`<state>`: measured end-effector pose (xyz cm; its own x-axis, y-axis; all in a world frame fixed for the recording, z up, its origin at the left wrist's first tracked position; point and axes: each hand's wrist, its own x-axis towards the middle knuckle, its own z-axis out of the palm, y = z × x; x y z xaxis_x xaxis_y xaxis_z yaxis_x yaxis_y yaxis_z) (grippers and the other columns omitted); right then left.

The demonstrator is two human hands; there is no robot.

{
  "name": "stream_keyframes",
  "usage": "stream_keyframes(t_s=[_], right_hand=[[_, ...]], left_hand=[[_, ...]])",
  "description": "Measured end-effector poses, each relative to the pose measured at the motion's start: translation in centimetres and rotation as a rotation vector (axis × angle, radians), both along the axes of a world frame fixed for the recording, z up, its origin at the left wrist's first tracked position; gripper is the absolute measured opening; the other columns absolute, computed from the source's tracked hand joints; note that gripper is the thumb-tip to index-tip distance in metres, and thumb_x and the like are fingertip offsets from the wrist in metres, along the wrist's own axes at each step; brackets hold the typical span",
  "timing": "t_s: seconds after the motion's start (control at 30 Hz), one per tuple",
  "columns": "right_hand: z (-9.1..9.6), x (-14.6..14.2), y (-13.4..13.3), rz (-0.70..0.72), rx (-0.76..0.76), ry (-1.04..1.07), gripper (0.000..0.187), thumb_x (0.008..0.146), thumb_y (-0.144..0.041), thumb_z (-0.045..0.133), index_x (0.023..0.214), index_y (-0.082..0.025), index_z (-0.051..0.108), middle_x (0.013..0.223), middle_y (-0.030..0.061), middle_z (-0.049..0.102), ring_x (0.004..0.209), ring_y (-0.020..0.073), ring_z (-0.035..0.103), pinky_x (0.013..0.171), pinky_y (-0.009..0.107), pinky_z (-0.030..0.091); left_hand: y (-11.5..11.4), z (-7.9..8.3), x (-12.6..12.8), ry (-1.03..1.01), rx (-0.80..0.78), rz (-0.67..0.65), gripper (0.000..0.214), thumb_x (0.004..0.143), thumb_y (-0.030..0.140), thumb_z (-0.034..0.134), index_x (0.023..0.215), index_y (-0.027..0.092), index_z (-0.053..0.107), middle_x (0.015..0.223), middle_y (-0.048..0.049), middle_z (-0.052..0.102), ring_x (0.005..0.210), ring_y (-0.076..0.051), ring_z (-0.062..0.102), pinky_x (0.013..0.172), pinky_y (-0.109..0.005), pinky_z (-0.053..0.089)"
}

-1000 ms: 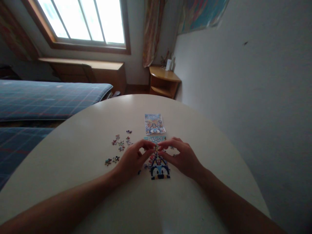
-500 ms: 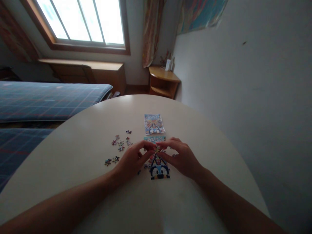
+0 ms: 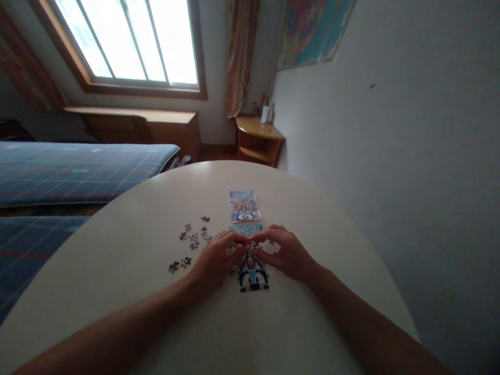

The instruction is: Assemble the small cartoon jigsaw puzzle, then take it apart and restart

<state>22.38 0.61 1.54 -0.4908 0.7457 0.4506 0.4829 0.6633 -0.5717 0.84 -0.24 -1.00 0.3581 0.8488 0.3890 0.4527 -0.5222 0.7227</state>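
My left hand (image 3: 219,258) and my right hand (image 3: 288,252) meet fingertip to fingertip over a partly joined jigsaw puzzle. Both are closed in a pinch on small jigsaw pieces (image 3: 253,246) between them; the fingers hide part of these. Below my fingertips shows the puzzle's lower section (image 3: 253,280), with a blue dog's face. Its lettered top strip (image 3: 245,229) lies just beyond my fingers. Farther off is a printed picture sheet (image 3: 245,207) with a matching design. Loose jigsaw pieces (image 3: 194,240) lie scattered left of my left hand, and a few more show beside my right fingers.
All this lies on a round white table (image 3: 156,208). A wall (image 3: 371,156) runs close along the right. Beyond the table stand a mattress with plaid cover (image 3: 86,169) at left, a wooden desk (image 3: 172,117) and a corner shelf (image 3: 260,127).
The view has tilted slightly, so the scene sits a little lower in the picture. Both hands stay together over the puzzle, with the fingertips shifted only slightly.
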Motion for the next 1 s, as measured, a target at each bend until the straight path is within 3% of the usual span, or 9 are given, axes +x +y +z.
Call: stream_keyframes(t_s=[0.6, 0.8, 1.0], right_hand=[[0.0, 1.4, 1.5, -0.054, -0.052, -0.129, 0.021, 0.080, -0.020, 0.074, 0.100, -0.023, 0.072, 0.085, 0.0013, 0.074, 0.081, 0.0168, 0.067, 0.087, 0.035, 0.044], [0.0, 1.6, 1.8, -0.085, -0.067, -0.132, 0.021, 0.078, -0.018, 0.072, 0.099, -0.021, 0.073, 0.083, 0.0024, 0.075, 0.078, 0.0170, 0.068, 0.082, 0.033, 0.047], [-0.5, 1.5, 1.9, -0.074, -0.059, -0.144, 0.023, 0.077, -0.019, 0.072, 0.100, -0.022, 0.072, 0.088, 0.0029, 0.074, 0.085, 0.0185, 0.066, 0.085, 0.035, 0.047]], left_hand=[[0.2, 0.0, -0.3, 0.186, 0.067, 0.084, 0.016, 0.086, 0.018, 0.063, 0.101, 0.023, 0.064, 0.105, -0.0040, 0.069, 0.102, -0.022, 0.063, 0.092, -0.039, 0.051], [-0.7, 0.2, -0.4, 0.285, 0.152, 0.000, 0.020, 0.091, 0.024, 0.058, 0.109, 0.024, 0.065, 0.118, -0.0050, 0.066, 0.108, -0.022, 0.062, 0.095, -0.041, 0.053], [-1.0, 0.7, -0.5, 0.366, 0.171, -0.048, 0.020, 0.094, 0.024, 0.050, 0.102, 0.023, 0.069, 0.113, -0.0050, 0.069, 0.102, -0.022, 0.064, 0.087, -0.040, 0.056]])
